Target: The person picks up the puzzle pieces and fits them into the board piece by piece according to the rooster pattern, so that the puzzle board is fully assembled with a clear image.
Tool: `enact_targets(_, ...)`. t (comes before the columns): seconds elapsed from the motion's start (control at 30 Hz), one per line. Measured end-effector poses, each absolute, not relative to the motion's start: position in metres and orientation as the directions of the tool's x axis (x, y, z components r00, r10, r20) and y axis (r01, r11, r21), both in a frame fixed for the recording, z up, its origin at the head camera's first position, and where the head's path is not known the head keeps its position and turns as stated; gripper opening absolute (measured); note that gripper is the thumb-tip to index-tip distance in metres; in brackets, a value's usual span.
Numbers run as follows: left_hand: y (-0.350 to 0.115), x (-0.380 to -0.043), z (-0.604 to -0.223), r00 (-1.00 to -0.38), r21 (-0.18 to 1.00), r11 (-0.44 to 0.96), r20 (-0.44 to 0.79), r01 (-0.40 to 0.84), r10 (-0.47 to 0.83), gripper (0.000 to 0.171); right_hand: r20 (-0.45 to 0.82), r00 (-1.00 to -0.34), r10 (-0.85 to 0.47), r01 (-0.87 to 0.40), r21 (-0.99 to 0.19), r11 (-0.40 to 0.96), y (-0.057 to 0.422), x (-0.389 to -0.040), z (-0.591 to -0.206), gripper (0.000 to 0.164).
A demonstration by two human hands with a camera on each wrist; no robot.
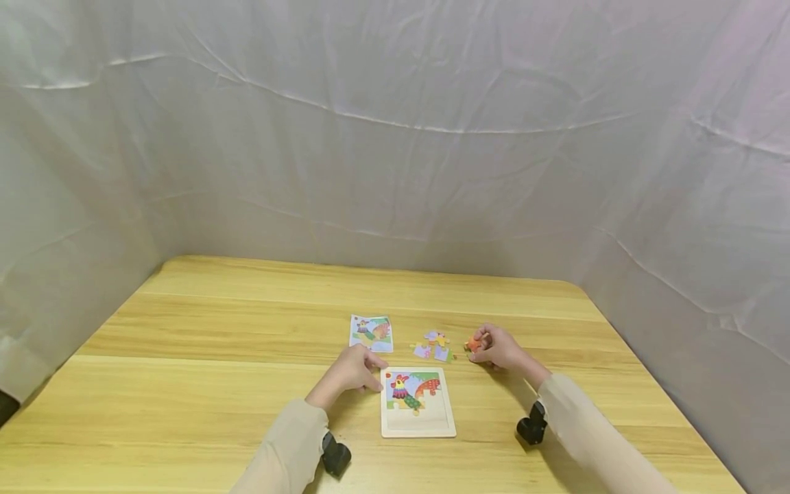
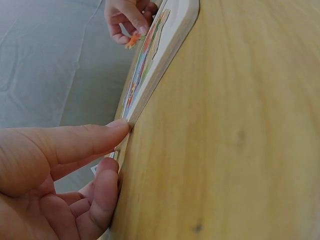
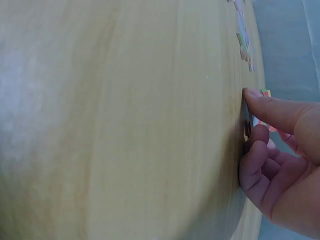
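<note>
A square wooden jigsaw board (image 1: 418,433) lies on the table, partly filled with pieces that form a colourful rooster; bare wood shows at its lower right. My left hand (image 1: 350,370) grips the board's upper left corner, thumb on the left side and index finger at the top. In the left wrist view the thumb (image 2: 95,137) rests against the frame's edge. Right of the board, my right hand (image 1: 498,348) pinches an orange puzzle piece (image 1: 473,344) between thumb and fingers, low over the tabletop. Much of this piece (image 3: 266,93) is hidden behind the thumb in the right wrist view.
Several loose puzzle pieces (image 1: 441,353) lie behind the board, left of my right hand. A printed picture card (image 1: 371,333) of the rooster lies behind my left hand. Pale cloth (image 1: 370,171) hangs around the back and sides of the wooden table (image 1: 185,398).
</note>
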State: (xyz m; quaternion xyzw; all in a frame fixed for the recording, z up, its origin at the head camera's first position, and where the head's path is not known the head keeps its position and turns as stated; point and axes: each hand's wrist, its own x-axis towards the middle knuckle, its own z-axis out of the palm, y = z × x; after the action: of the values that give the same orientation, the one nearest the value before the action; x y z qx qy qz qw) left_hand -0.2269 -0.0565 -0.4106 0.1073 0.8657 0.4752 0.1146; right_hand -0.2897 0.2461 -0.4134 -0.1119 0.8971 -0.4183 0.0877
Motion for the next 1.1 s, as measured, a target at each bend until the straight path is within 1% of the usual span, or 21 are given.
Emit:
enact_targets(0.27,-0.056,-0.228,-0.41,-0.952,0.843,0.535,-0.113,0.059,0.284,0.034,-0.08,-0.953,-0.292,-0.103,-0.821,0.562,0.247,-0.29,-0.41,0.028)
enact_targets(0.4,-0.056,-0.228,-0.41,-0.952,0.844,0.532,-0.111,0.06,0.284,0.034,-0.086,-0.943,-0.32,-0.089,-0.865,0.494,0.248,-0.29,-0.409,0.029)
enact_targets(0.57,-0.056,-0.227,-0.411,-0.95,0.849,0.523,-0.098,0.075,0.295,0.033,-0.092,-0.937,-0.338,-0.062,-0.906,0.418,0.248,-0.287,-0.408,0.034)
enact_targets(0.77,-0.057,-0.228,-0.411,-0.948,0.853,0.515,-0.087,0.087,0.305,0.033,-0.081,-0.944,-0.32,-0.054,-0.918,0.392,0.245,-0.283,-0.405,0.041)
enact_targets(0.97,-0.057,-0.229,-0.411,-0.948,0.854,0.514,-0.09,0.084,0.304,0.033,-0.091,-0.952,-0.292,-0.012,-0.942,0.334,0.24,-0.278,-0.403,0.039)
enact_targets(1.1,-0.057,-0.229,-0.411,-0.949,0.852,0.518,-0.093,0.082,0.303,0.033,-0.088,-0.954,-0.287,-0.011,-0.945,0.326,0.236,-0.272,-0.402,0.036)
